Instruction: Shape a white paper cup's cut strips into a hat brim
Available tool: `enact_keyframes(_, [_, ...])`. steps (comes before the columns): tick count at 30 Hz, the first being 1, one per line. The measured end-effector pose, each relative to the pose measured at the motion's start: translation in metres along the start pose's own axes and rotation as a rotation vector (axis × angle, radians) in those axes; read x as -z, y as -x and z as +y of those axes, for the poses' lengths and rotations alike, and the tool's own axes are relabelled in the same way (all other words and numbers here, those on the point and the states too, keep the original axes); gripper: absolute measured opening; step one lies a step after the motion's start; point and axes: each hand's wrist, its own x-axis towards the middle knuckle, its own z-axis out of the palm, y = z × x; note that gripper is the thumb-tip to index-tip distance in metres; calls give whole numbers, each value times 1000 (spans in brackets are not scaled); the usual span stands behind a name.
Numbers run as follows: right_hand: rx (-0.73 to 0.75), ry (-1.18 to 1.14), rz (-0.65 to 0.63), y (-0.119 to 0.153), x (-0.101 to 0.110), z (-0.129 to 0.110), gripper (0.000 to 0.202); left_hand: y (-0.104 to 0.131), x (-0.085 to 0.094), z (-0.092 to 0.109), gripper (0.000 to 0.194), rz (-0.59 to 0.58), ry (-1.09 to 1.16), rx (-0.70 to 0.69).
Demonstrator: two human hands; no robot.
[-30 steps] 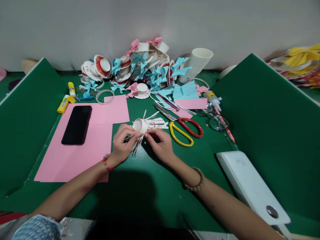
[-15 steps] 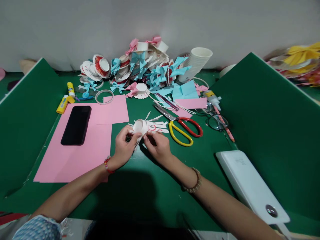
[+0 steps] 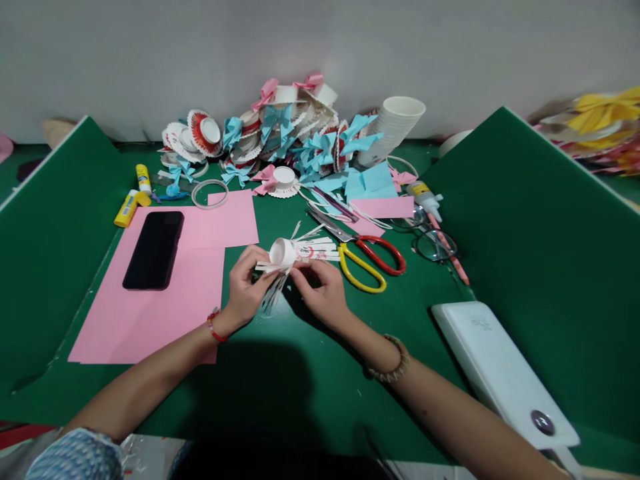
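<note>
A white paper cup cut into strips [image 3: 283, 253] is held between both hands near the middle of the green table. Its round base tips toward me, and the strips fan out to the right, upward and downward. My left hand [image 3: 246, 283] grips it from the left side. My right hand [image 3: 323, 288] pinches strips at the lower right of the base. Just right of the cup lie scissors [image 3: 361, 268] with one red and one yellow handle.
Pink sheets [image 3: 185, 313] and a black phone [image 3: 154, 250] lie left. Behind are finished paper hats with bows [image 3: 277, 127], stacked cups [image 3: 395, 127] and glue sticks [image 3: 126, 208]. Eyeglasses [image 3: 436, 245] and a white power bank [image 3: 505, 370] are right, between green side panels [image 3: 545, 253].
The cut cup has turned slightly in my hands, and more strips now show below it. My right hand has shifted a little to the right.
</note>
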Motion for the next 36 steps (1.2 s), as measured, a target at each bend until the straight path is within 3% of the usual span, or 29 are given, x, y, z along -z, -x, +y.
enact_keyframes(5, [-115,-82,-11,-2,1,-1,13,-2,2,-3,3,-39,-37,-8])
enact_keyframes(13, [-423,-351,-29,-5,-1,6,17,-1,-1,3,8,-24,-120,23])
enact_keyframes(24, [-420,-290,31,-6,0,7,13,2,-3,2,9,-74,-47,131])
enact_keyframes(31, [-672,-777,-80,-7,-2,10,26,1,-2,-1,9,-52,-66,122])
enact_keyframes(36, [-725,-812,-59,-10,-3,10,31,1,-2,1,8,-65,-113,92])
